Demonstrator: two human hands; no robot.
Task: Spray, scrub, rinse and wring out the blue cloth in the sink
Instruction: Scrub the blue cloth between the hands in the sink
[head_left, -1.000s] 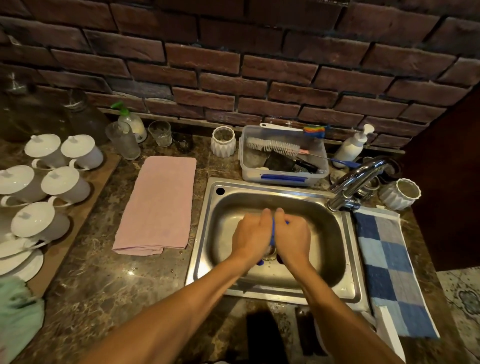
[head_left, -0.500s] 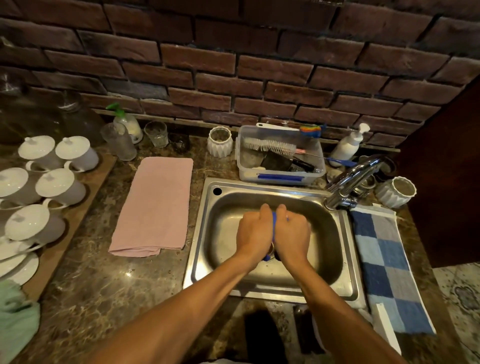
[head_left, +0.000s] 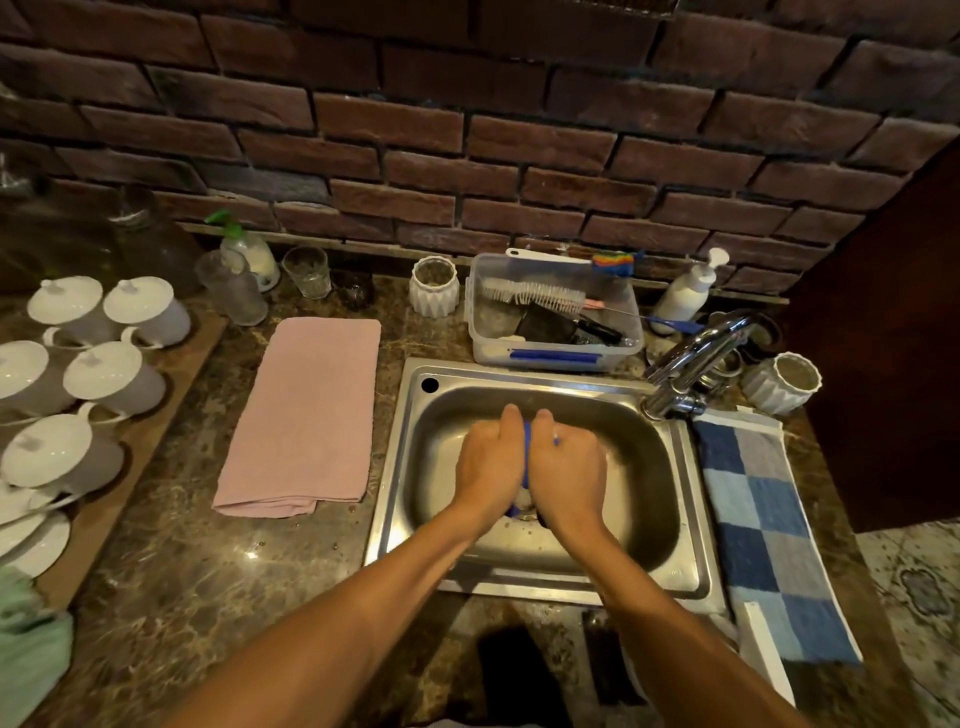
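Both fists clenched on blue cloth (head_left: 527, 457), left hand (head_left: 491, 460) & right hand (head_left: 569, 462) pressed side by side, low over sink (head_left: 670, 519) drain. Probably scrubbing or wringing. Best to rub fists against each other w/ firm pressure, keeping cloth inside basin.
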